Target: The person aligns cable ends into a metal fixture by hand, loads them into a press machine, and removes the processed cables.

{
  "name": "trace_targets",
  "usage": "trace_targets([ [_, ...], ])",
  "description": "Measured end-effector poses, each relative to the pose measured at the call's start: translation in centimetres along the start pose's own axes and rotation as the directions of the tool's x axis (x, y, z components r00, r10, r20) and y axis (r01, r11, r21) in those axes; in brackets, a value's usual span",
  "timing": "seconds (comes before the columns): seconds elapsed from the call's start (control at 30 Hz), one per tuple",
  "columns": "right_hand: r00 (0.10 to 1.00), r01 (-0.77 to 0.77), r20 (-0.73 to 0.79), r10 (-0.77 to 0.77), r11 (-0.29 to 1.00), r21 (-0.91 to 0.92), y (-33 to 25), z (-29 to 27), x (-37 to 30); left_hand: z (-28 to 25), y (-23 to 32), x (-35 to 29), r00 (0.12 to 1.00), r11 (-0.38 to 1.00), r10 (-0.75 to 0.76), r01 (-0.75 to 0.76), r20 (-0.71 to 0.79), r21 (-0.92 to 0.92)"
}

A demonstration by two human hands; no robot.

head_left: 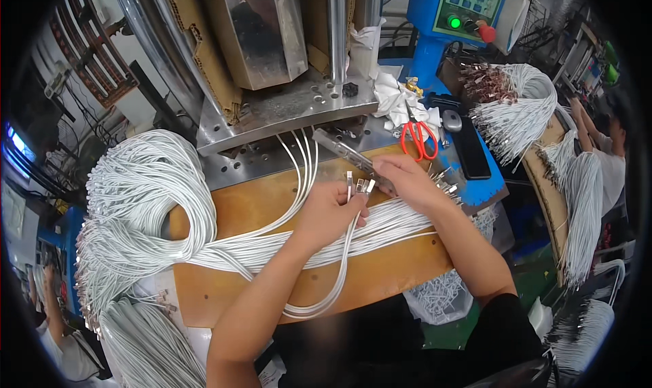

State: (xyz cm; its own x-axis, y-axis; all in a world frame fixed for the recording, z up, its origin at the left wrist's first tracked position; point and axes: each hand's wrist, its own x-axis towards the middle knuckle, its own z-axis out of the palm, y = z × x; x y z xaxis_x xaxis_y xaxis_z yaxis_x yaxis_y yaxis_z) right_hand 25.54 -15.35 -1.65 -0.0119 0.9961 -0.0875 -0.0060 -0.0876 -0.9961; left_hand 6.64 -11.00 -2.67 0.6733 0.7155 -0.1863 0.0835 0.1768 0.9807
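My left hand (329,215) is closed around a few white cables (348,252), whose metal connector ends (365,185) stick up past the fingers. The cables loop down toward me and back left. My right hand (406,181) grips the near end of a long metal bar (339,149), which slants up and left toward the press. Beneath both hands, a thick bundle of white cables (272,247) lies across a brown board (238,303). Several separate cables (299,158) run from under the press plate (285,119), left of the bar.
A large heap of white cables (146,184) stands at the left. Red-handled scissors (420,140), crumpled white paper (394,102) and a black phone (471,150) lie right of the press. A bag of small white pieces (441,296) sits below the board. Another person (608,157) works at far right.
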Motion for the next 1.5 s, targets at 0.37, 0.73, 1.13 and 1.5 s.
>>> trace_targets([
  [0.37, 0.974, 0.226, 0.061, -0.218, 0.939, -0.259, 1.9, -0.4, 0.1, -0.1, 0.4, -0.3, 0.999, 0.994, -0.036, 0.033, -0.029, -0.104],
  [0.73, 0.995, 0.096, -0.002, -0.098, 0.979, -0.18, 0.0, 0.1, -0.7, -0.3, 0.6, -0.7, 0.996, 0.95, -0.035, 0.006, -0.087, -0.312],
  [1.13, 0.981, 0.185, 0.012, -0.192, 0.925, -0.332, 0.6, -0.1, -0.8, -0.8, -0.6, -1.0, 0.992, 0.982, 0.032, -0.054, -0.121, -0.179],
  [1.5, 0.998, 0.019, -0.056, -0.03, 0.982, -0.187, -0.2, -0.6, -0.6, -1.3, -0.2, -1.2, 0.941, 0.946, 0.051, -0.153, -0.334, -0.286],
])
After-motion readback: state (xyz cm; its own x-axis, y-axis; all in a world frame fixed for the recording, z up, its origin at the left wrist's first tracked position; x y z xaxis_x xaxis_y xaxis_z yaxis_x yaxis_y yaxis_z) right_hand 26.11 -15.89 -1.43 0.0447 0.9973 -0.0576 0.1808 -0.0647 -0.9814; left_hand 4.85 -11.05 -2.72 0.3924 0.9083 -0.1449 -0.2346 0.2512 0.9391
